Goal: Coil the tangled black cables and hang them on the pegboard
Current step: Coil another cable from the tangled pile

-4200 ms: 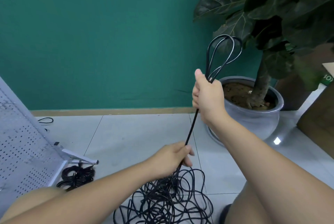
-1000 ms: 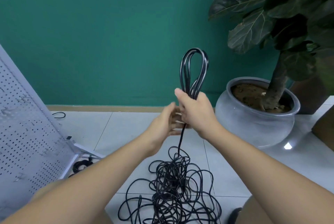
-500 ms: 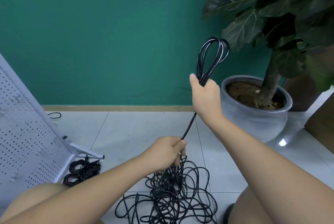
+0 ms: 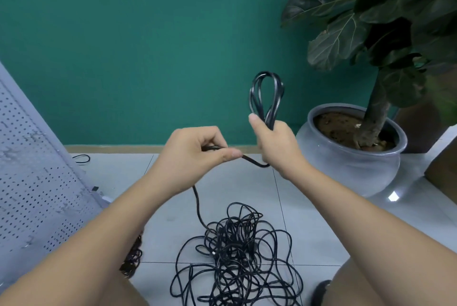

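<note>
The white pegboard (image 4: 37, 157) stands tilted at the left on the tiled floor (image 4: 309, 231). The tangled black cable heap (image 4: 235, 251) lies on that floor between the person's legs. The right hand (image 4: 274, 142) has its grip clamped round the coiled loops (image 4: 267, 98), which are held upright. The left hand (image 4: 195, 155) has its grip pinching the strand (image 4: 197, 207) that rises from the heap.

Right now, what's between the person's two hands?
In the head view, only a short bent stretch of black cable, pinched by the left hand and running into the right hand.
</note>
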`<state>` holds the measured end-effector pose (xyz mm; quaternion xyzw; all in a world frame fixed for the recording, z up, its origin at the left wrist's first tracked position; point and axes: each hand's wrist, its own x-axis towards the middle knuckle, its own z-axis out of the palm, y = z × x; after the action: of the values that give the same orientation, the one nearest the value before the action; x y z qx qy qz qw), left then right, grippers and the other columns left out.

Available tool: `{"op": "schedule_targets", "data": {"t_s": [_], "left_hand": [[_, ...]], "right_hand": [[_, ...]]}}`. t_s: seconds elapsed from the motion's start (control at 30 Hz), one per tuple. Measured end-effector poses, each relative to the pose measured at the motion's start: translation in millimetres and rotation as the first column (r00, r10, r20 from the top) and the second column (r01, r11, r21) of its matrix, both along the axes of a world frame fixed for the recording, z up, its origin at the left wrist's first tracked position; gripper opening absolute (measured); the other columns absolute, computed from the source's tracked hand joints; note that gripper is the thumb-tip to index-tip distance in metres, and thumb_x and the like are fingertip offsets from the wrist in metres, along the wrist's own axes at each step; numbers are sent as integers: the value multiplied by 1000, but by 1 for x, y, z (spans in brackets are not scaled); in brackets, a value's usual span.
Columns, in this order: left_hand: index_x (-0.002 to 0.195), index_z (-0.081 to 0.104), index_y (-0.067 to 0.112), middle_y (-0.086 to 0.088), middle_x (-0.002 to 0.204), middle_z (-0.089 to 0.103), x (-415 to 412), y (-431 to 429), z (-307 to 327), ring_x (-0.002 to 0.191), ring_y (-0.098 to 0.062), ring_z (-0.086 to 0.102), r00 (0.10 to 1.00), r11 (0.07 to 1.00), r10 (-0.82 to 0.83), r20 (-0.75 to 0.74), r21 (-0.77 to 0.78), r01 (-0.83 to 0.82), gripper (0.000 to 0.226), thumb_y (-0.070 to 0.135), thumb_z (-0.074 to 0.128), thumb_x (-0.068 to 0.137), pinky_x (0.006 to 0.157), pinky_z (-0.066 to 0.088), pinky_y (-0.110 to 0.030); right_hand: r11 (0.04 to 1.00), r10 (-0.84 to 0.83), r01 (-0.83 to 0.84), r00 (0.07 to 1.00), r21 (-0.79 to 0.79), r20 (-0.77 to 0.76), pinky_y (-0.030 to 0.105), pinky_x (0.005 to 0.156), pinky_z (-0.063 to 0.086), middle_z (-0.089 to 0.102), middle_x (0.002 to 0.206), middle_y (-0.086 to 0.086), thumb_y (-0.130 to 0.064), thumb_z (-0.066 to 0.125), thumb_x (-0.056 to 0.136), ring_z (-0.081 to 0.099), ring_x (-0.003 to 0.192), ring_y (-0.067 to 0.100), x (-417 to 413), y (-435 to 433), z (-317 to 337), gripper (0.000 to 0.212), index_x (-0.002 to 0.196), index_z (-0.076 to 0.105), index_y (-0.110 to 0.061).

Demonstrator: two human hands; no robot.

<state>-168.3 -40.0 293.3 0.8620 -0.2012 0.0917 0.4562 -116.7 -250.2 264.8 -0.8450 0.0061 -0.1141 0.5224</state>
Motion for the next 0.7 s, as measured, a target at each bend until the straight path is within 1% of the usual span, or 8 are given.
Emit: {"op": "schedule_targets", "data": {"t_s": [0.03,0.1,0.23,0.3,0.37,0.43,0.57,0.7], "left_hand": [[73,69,20,10,56,55,7,10,-5,54,-7,47,999,997,15,-50,72,-12,31,41,90,84,60,51,-29],[73,66,19,11,56,52,22,27,-15,55,-7,54,984,983,52,-173,181,-21,35,44,87,87,75,65,-42],[77,66,17,7,65,57,40,51,-35,63,-12,67,927,957,122,-354,288,-16,49,61,67,98,90,64,-52],[83,67,20,1,69,59,42,55,-40,67,-17,72,920,932,131,-369,363,13,49,65,58,101,87,64,-50],[83,68,25,1,66,52,37,50,-40,59,-15,65,937,912,111,-332,409,37,43,59,55,105,69,56,-35],[81,69,28,8,61,46,27,38,-36,53,-11,46,968,896,44,-247,438,71,37,53,56,106,58,40,-31],[82,71,28,12,55,44,6,16,-20,53,-9,37,991,950,-120,-62,281,133,24,40,68,103,53,30,-24],[85,71,27,13,59,53,7,8,8,59,-7,40,991,996,-80,106,51,75,14,24,79,96,60,38,-23]], "right_hand": [[1000,-27,27,999,8,22,37,62,32,40,67,2,-59,53,105,36,63,21,3,-8,2,54,74,42,-17],[998,-61,60,997,28,56,37,62,31,38,68,3,-59,53,105,34,63,19,8,-22,5,61,76,38,-8],[991,-58,49,996,126,64,40,65,28,33,70,4,-61,54,101,30,65,20,14,-33,4,59,76,33,-12],[989,-69,59,995,135,72,40,65,28,32,68,3,-62,54,101,29,65,21,15,-34,5,54,74,32,-20],[995,-87,81,991,56,101,38,64,29,34,67,2,-58,53,105,31,64,23,15,-35,7,53,75,33,-20],[992,-83,93,990,-82,114,40,62,29,38,66,2,-56,51,109,33,63,22,10,-31,9,55,73,32,-19],[973,31,-16,998,-228,62,38,59,32,41,63,0,-73,39,105,36,60,19,-8,-11,6,67,70,34,-16],[961,239,-231,970,-152,37,38,60,37,46,58,1,-95,16,88,43,56,21,-30,14,-1,101,71,43,1]]}}
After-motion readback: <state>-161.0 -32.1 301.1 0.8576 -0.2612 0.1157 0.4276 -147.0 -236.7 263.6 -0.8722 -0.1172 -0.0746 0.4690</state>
